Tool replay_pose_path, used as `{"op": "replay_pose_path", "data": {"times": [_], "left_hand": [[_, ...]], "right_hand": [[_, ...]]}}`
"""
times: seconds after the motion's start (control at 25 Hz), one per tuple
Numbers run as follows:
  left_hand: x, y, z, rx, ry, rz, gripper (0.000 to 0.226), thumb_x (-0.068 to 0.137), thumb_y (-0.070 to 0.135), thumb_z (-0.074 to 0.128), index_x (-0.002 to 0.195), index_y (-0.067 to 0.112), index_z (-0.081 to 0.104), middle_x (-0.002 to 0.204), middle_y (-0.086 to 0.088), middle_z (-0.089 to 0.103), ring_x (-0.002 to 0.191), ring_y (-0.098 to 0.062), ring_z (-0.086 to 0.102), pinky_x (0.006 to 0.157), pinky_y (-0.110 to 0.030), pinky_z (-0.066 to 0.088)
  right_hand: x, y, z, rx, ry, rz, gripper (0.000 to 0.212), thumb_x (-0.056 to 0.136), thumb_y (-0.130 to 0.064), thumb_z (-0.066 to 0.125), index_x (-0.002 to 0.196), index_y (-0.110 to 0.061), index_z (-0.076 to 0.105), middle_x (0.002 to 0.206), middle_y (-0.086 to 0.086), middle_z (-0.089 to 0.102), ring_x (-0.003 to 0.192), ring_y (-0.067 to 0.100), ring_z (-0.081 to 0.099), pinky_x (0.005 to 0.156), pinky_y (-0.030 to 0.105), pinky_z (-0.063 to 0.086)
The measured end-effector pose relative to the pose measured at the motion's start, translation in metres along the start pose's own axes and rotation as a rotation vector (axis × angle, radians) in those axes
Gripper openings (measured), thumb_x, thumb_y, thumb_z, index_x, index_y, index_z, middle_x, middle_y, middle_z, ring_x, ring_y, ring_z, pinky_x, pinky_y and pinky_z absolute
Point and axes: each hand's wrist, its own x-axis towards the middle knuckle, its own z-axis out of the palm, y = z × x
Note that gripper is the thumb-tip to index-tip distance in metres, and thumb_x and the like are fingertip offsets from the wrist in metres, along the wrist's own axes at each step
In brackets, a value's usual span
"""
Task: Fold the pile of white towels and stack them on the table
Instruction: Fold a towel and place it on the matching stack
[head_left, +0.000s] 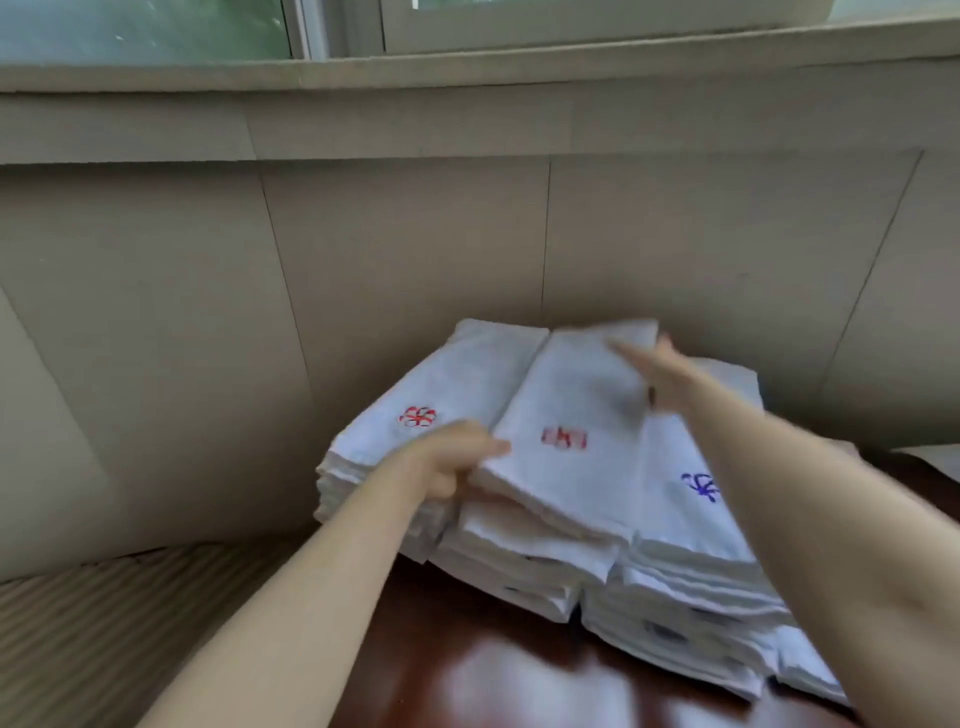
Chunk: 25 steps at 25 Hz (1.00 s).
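Fingers first: the left hand (457, 460) is curled round the near left corner of the folded towel (566, 431) with the red mark, thumb on top and the other fingers tucked under its edge, so it's a proper pinch. The right hand (657, 376) is up at the far end of that same towel, fingers mostly straight and laid over the top right corner. It's blurry there, so I can't say for sure if the thumb is hooked underneath.

That towel sits on the middle stack (524, 551), centre of the frame, tilted a bit with the left edge lifted off the layers below. Its long axis runs from lower centre up toward the upper right, away from the person, with one hand at each end. The left hand has the near end, the right hand the far one.

My guess is it's being settled onto the pile, and lining its long edges up with the stack under it is what matters.

Room-wise: the left stack (415, 415) with the red flower touches it on one side, the right stack (696, 519) with the blue mark on the other, so no sideways slack. A beige wall (415, 249) sits right behind. The dark glossy table (493, 675) shows bare wood toward the bottom of the frame.
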Motion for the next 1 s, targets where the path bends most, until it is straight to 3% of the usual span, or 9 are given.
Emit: {"op": "replay_pose_path", "data": {"times": [0.08, 0.2, 0.32, 0.52, 0.6, 0.68, 0.76, 0.88, 1.0], "left_hand": [[0.019, -0.017, 0.007, 0.182, 0.093, -0.004, 0.028, 0.097, 0.012, 0.05, 0.122, 0.0, 0.053, 0.116, -0.012, 0.063, 0.102, -0.023, 0.062, 0.085, -0.03, 0.05], [0.024, -0.018, 0.009, 0.348, 0.174, 0.027, 0.032, 0.097, 0.017, 0.045, 0.125, 0.002, 0.048, 0.124, -0.013, 0.056, 0.114, -0.027, 0.054, 0.1, -0.037, 0.043], [0.021, -0.018, 0.009, 0.364, 0.19, 0.075, 0.026, 0.097, 0.013, 0.039, 0.114, 0.001, 0.054, 0.12, -0.014, 0.059, 0.108, -0.026, 0.056, 0.098, -0.035, 0.042], [0.012, -0.016, 0.008, 0.483, 0.221, 0.039, 0.013, 0.099, 0.015, 0.037, 0.099, 0.01, 0.049, 0.115, -0.012, 0.056, 0.094, -0.021, 0.048, 0.084, -0.032, 0.04], [0.006, -0.012, 0.012, 0.582, 0.211, 0.019, 0.022, 0.098, 0.015, 0.037, 0.115, 0.006, 0.046, 0.113, -0.013, 0.057, 0.089, -0.021, 0.049, 0.079, -0.032, 0.043], [-0.004, -0.011, 0.026, 0.876, 0.245, 0.018, 0.044, 0.098, 0.015, 0.037, 0.14, 0.009, 0.026, 0.107, -0.012, 0.054, 0.085, -0.021, 0.05, 0.073, -0.031, 0.043], [-0.017, -0.012, 0.047, 1.234, 0.39, 0.142, 0.061, 0.096, 0.014, 0.041, 0.15, 0.022, 0.011, 0.124, -0.015, 0.044, 0.107, -0.029, 0.047, 0.091, -0.036, 0.04], [-0.023, -0.016, 0.065, 1.308, 0.435, 0.363, 0.05, 0.096, 0.013, 0.044, 0.144, 0.023, 0.036, 0.139, -0.009, 0.039, 0.127, -0.029, 0.037, 0.105, -0.032, 0.03], [-0.032, -0.009, 0.078, 1.207, 0.357, 0.343, 0.049, 0.093, 0.005, 0.04, 0.138, 0.022, 0.048, 0.136, -0.007, 0.049, 0.123, -0.027, 0.048, 0.1, -0.034, 0.039]], "right_hand": [[0.006, 0.053, 0.008, -0.108, 0.031, -0.017, 0.076, 0.082, -0.025, 0.071, 0.146, -0.017, 0.03, 0.139, 0.009, 0.047, 0.119, 0.03, 0.054, 0.095, 0.042, 0.049], [0.005, 0.045, 0.01, -0.13, 0.15, -0.223, 0.062, 0.084, -0.012, 0.06, 0.142, -0.015, 0.039, 0.137, 0.007, 0.048, 0.123, 0.026, 0.05, 0.105, 0.04, 0.042], [0.001, 0.033, 0.011, -0.068, 0.139, -0.359, 0.055, 0.09, -0.006, 0.05, 0.143, -0.015, 0.038, 0.137, 0.001, 0.044, 0.127, 0.018, 0.042, 0.108, 0.031, 0.035], [-0.015, 0.039, 0.016, -0.328, 0.213, -0.247, 0.055, 0.095, -0.004, 0.041, 0.147, -0.01, 0.027, 0.148, 0.011, 0.037, 0.135, 0.028, 0.035, 0.106, 0.029, 0.029], [-0.023, 0.033, 0.014, -0.432, 0.283, -0.393, 0.06, 0.093, -0.001, 0.041, 0.149, -0.013, 0.023, 0.15, 0.012, 0.032, 0.134, 0.029, 0.034, 0.107, 0.032, 0.029], [-0.043, 0.036, 0.016, -0.789, 0.215, -0.485, 0.052, 0.094, -0.009, 0.044, 0.145, -0.017, 0.034, 0.151, 0.012, 0.03, 0.133, 0.03, 0.034, 0.108, 0.038, 0.027], [-0.068, 0.04, 0.014, -1.057, 0.042, -0.458, 0.033, 0.096, -0.029, 0.042, 0.124, -0.02, 0.058, 0.137, 0.005, 0.051, 0.124, 0.025, 0.045, 0.107, 0.043, 0.024], [-0.107, 0.041, -0.024, -0.964, -0.115, -0.366, 0.034, 0.09, -0.047, 0.054, 0.112, -0.023, 0.066, 0.117, -0.003, 0.064, 0.111, 0.02, 0.055, 0.097, 0.037, 0.035], [-0.142, 0.049, -0.108, -0.835, 0.031, -0.427, 0.027, 0.09, -0.038, 0.06, 0.109, -0.02, 0.069, 0.115, 0.001, 0.068, 0.105, 0.021, 0.061, 0.087, 0.032, 0.044]]}}
